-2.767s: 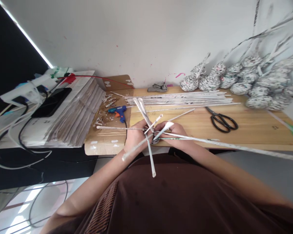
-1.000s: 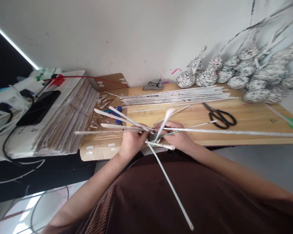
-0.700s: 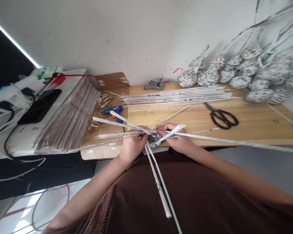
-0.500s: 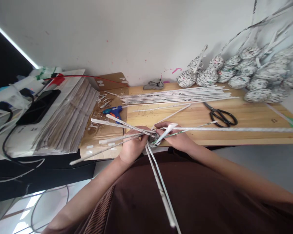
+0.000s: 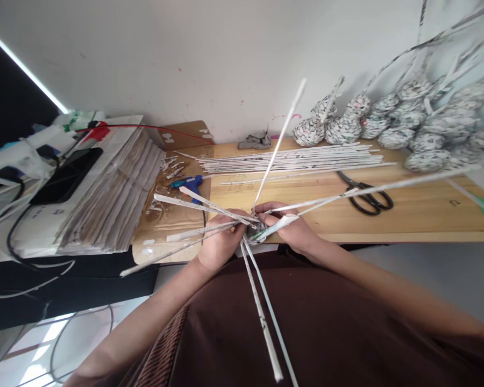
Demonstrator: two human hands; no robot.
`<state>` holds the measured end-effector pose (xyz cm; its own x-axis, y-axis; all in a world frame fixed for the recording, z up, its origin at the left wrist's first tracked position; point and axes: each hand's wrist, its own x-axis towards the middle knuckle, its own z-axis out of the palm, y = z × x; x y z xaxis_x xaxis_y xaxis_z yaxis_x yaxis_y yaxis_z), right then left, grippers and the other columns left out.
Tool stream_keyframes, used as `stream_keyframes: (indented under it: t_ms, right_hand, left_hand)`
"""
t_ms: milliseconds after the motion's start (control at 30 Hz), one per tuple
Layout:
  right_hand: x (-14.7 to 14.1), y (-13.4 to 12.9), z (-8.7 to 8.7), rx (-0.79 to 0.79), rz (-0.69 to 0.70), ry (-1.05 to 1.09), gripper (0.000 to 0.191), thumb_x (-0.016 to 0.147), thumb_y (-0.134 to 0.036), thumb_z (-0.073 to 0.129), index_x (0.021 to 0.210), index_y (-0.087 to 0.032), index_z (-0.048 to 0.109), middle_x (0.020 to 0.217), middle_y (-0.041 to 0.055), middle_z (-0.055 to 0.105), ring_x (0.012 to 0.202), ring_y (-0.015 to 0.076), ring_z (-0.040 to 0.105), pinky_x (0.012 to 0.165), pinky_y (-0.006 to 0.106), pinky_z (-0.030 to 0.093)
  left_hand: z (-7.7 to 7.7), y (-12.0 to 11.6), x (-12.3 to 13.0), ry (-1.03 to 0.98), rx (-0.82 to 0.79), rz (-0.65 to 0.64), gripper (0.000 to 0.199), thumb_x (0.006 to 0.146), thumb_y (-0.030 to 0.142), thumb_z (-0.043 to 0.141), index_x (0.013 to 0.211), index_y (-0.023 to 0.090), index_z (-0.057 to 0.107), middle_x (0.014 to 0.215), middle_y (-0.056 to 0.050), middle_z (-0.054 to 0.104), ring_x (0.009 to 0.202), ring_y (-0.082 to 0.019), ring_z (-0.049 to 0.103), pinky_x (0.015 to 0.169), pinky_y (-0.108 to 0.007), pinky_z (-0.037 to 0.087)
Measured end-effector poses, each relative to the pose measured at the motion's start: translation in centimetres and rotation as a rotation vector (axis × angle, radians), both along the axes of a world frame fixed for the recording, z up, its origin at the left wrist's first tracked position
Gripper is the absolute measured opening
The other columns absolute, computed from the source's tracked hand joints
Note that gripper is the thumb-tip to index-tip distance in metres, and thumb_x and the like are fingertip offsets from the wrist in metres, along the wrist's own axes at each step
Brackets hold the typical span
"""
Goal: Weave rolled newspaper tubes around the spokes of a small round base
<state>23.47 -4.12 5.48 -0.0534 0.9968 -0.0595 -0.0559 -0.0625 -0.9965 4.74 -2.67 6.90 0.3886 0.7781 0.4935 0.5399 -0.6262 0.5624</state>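
Between my two hands, at the table's front edge, is a small woven piece of rolled newspaper (image 5: 258,234). Several long paper tubes (image 5: 262,312) fan out from it to the left, downward and to the right. My left hand (image 5: 221,242) is closed around the left side of the weave, with tubes passing over its fingers. My right hand (image 5: 292,231) pinches at the right side, where a long tube (image 5: 371,189) runs off to the right. One white tube (image 5: 280,142) stands up steeply from the centre. Fingertips are partly hidden by the tubes.
Loose paper tubes (image 5: 290,160) lie along the back of the wooden table (image 5: 322,228). Black-handled scissors (image 5: 367,199) lie right. Finished woven newspaper pieces (image 5: 342,126) stand against the wall. At left are a blue glue gun (image 5: 191,185), a newspaper stack (image 5: 113,188) and a phone (image 5: 66,174).
One tube at the centre has swung up to stand steeply. The long right-hand tube now slants upward to the right, and a short white tube end beside my right hand has tipped lower.
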Motion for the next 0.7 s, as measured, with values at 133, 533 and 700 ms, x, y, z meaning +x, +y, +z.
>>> stream_keyframes:
  t_ms: [133, 533, 700]
  right_hand:
    - [-0.18, 0.22, -0.22, 0.018, -0.013, 0.046, 0.024, 0.074, -0.04, 0.078, 0.087, -0.02, 0.073, 0.084, 0.0042, 0.075, 0.075, 0.0179, 0.069, 0.07, 0.03, 0.054]
    - [-0.65, -0.01, -0.58, 0.034, -0.166, -0.005, 0.02, 0.076, -0.036, 0.075, 0.071, -0.019, 0.065, 0.067, 0.0006, 0.069, 0.063, 0.0157, 0.064, 0.059, 0.027, 0.048]
    - [-0.45, -0.24, -0.34, 0.061, -0.131, -0.009, 0.017, 0.078, -0.033, 0.073, 0.072, -0.019, 0.065, 0.068, -0.0003, 0.068, 0.064, 0.0146, 0.064, 0.06, 0.026, 0.049]
  left_hand:
    - [0.22, -0.25, -0.09, 0.03, -0.014, -0.044, 0.013, 0.09, 0.012, 0.063, 0.093, 0.019, 0.073, 0.096, -0.005, 0.079, 0.09, -0.019, 0.074, 0.088, -0.03, 0.057]
    - [0.36, -0.51, -0.01, 0.055, 0.054, -0.063, 0.012, 0.092, 0.014, 0.062, 0.089, 0.018, 0.073, 0.091, -0.006, 0.077, 0.089, -0.02, 0.073, 0.084, -0.032, 0.058]
    - [0.25, -0.36, 0.11, 0.053, 0.102, -0.069, 0.012, 0.092, 0.013, 0.062, 0.089, 0.018, 0.072, 0.091, -0.006, 0.077, 0.088, -0.02, 0.073, 0.082, -0.032, 0.058]
